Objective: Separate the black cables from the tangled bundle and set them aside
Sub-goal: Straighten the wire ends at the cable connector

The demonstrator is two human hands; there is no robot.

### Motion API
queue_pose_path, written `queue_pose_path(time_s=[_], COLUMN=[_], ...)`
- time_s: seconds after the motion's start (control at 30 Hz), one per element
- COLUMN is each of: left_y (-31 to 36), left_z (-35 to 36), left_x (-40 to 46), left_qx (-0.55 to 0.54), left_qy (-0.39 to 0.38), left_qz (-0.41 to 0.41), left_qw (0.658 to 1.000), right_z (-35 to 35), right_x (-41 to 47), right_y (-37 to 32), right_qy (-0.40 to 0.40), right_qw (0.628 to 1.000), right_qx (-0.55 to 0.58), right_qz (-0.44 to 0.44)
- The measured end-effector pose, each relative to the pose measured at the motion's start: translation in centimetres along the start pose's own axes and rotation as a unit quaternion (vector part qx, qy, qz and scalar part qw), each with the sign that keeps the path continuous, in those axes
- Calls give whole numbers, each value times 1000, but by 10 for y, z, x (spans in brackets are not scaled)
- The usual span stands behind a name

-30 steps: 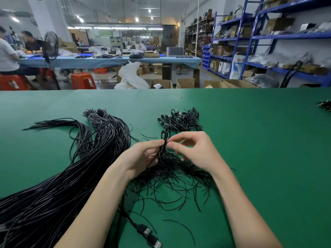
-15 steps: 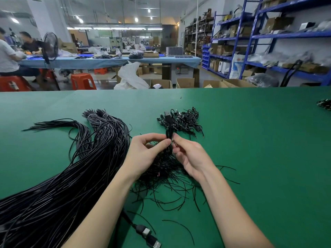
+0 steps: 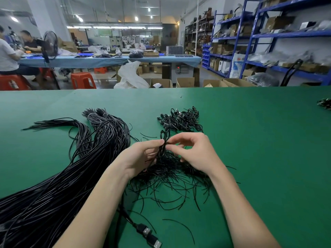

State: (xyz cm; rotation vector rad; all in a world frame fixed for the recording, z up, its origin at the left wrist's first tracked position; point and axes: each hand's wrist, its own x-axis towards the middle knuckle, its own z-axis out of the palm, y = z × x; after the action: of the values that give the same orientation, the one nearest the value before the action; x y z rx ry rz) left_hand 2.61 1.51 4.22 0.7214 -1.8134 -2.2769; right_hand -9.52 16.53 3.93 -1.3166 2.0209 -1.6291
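On the green table, a loose heap of thin black wire ties lies under both my hands. My left hand pinches a short folded black cable between thumb and fingers and holds it upright. The fingertips of my right hand pinch the same cable from the right. Just beyond them lies a small pile of coiled black cables with plugs. A big bundle of long black cables sweeps from the near left edge toward the table's middle.
A black USB plug lies at the near edge between my forearms. Another small cable pile sits at the far right edge. Beyond the table are cardboard boxes, blue shelving, red stools and seated people at the left.
My right hand has turned from palm-up to knuckles-up while both hands keep pinching the short cable. The cable's plug end now hangs lower, nearer my fingers.
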Motion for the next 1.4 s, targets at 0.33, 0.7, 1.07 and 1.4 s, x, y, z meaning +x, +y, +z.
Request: queue_pose_path(time_s=[0.33, 0.7, 1.07, 1.4], left_y=[0, -2, -3, -5], left_z=[1, -1, -5, 11], left_x=[-4, 5, 3, 2], left_qx=[162, 35, 102, 52], left_qy=[76, 116, 122, 44], left_qz=[276, 164, 216, 196], left_qw=[944, 979, 963, 978], right_z=[14, 18, 17, -3], right_x=[4, 5, 6, 1], right_y=[-1, 4, -3, -4], right_qy=[12, 151, 68, -132], right_qw=[859, 989, 978, 900], right_qx=[422, 4, -191, 296], right_qz=[291, -1, -55, 292])
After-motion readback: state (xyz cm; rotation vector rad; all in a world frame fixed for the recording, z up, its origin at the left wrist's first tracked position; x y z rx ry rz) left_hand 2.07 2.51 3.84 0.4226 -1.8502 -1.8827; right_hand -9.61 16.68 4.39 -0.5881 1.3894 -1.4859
